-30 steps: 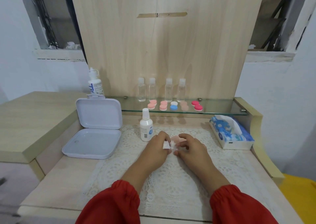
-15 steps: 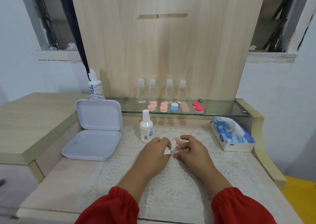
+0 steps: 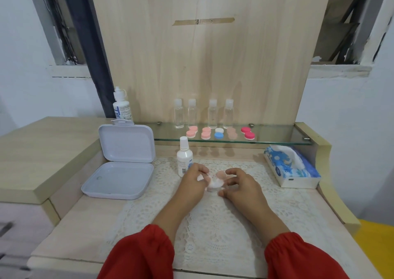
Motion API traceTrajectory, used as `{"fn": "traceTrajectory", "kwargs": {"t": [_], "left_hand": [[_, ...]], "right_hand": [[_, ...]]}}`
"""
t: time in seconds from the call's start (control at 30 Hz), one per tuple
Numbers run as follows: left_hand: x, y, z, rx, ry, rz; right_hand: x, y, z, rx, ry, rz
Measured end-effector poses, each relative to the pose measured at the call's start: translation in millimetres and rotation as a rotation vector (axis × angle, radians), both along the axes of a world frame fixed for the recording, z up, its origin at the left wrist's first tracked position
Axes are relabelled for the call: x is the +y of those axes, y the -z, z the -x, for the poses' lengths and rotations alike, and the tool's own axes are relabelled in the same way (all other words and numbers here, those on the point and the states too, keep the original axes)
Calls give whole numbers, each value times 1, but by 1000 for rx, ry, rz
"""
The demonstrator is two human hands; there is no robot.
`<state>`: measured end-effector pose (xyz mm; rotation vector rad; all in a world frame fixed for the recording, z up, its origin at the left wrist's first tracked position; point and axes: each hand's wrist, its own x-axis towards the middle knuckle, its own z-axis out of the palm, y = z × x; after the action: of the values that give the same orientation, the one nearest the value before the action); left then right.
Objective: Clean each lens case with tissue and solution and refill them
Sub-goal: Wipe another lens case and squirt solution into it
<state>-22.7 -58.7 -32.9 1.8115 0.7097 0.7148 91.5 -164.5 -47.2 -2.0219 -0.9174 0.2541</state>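
We see a pale pink lens case (image 3: 219, 177) low over the lace mat (image 3: 213, 225), near the middle of the bench (image 3: 70, 231), held between both hands. Our right hand (image 3: 241, 186) has its grip closed on the case, fingers curled over its far side and the thumb at its near edge. Our left hand (image 3: 193, 182) has its grip closed on a small wad of white tissue (image 3: 210, 184), which it presses against the case's left half. The wad hides that part of the case, so we cannot tell whether the wells are capped. Just behind the left hand a small white solution bottle (image 3: 184, 159) stands upright on the mat. To the left lies an open white hinged box (image 3: 121, 168), its lid propped upright, with a larger white bottle (image 3: 122, 108) standing behind it. At the back, a glass shelf (image 3: 277, 137) carries four clear bottles (image 3: 202, 114) in a row, and in front of them five more lens cases (image 3: 219, 133): two pink, one white and blue, one pale peach, one deep pink. At the right edge of the bench sits a blue and white tissue pack (image 3: 292, 169), a sheet poking from its top. Both red sleeves (image 3: 149, 255) show at the bottom.
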Motion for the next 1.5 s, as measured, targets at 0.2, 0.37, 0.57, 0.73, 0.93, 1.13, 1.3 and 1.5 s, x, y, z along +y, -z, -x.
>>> {"fn": "traceTrajectory", "kwargs": {"t": [0.2, 0.37, 0.57, 0.73, 0.93, 1.13, 1.3, 1.5], "left_hand": [[-6, 2, 5, -26, -64, -283], [-13, 4, 3, 372, -36, -823], [-19, 4, -5, 404, -11, -792], [-6, 4, -3, 70, -58, -250], [-15, 2, -3, 22, 132, -314], [-12, 4, -8, 236, 191, -582], [-10, 6, -11, 343, 188, -789], [-11, 0, -10, -83, 8, -295]], "right_hand": [[-1, 1, 0, 15, -16, -12], [-2, 0, 0, 13, -15, -13], [-3, -3, 1, 7, -10, -2], [-2, -4, 2, 35, -10, -2], [-3, -6, 3, 65, -11, -7], [-3, -8, 5, 50, -16, 2], [-4, -8, 5, 53, -16, -3], [-3, -7, 4, 75, -23, 9]]}}
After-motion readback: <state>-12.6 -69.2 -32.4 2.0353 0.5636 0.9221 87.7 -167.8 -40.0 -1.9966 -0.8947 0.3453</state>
